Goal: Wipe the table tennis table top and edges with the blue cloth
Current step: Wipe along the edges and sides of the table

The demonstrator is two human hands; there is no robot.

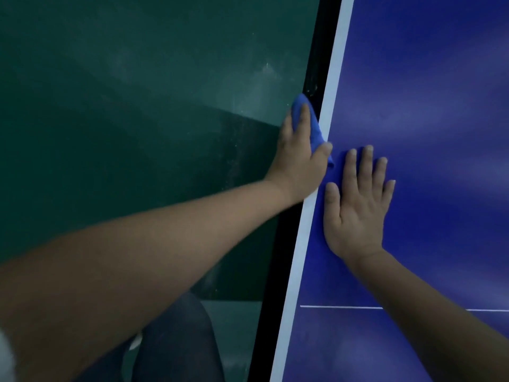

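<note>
Two grips at work along one side of the desk (427,106). Left grip (300,158) is off the side, at 9 o'clock of the right grip (355,210), and it alone has the blue cloth (314,128). Cloth is bunched, wedged between the left palm and the desk's black side edge (314,64). Fingers curl over it from outside, and the thumb hooks across the white border line (334,78) onto the blue top, so the cloth is pinched round the edge. A small tail of cloth pokes out by the thumb, toward 5 o'clock. Right grip lies flat on the top, fingers spread and straight, pointing to 12 o'clock, holding nothing; looks like a brace. It sits just beside the left thumb, not touching the cloth as far as I can tell. Key relation: the edge's long axis runs 6 to 12 o'clock, leaning slightly toward 1, and the cloth sits at the 12 o'clock end of the left grip. Pale specks show on the black edge just past the cloth at 12 o'clock. Judgement: edge wiping under way; next stroke likely slides along that axis, with the left grip the only one placed for it. Green floor (124,92) at 9 o'clock; a dark-trousered knee (176,340) at 7 o'clock.
</note>
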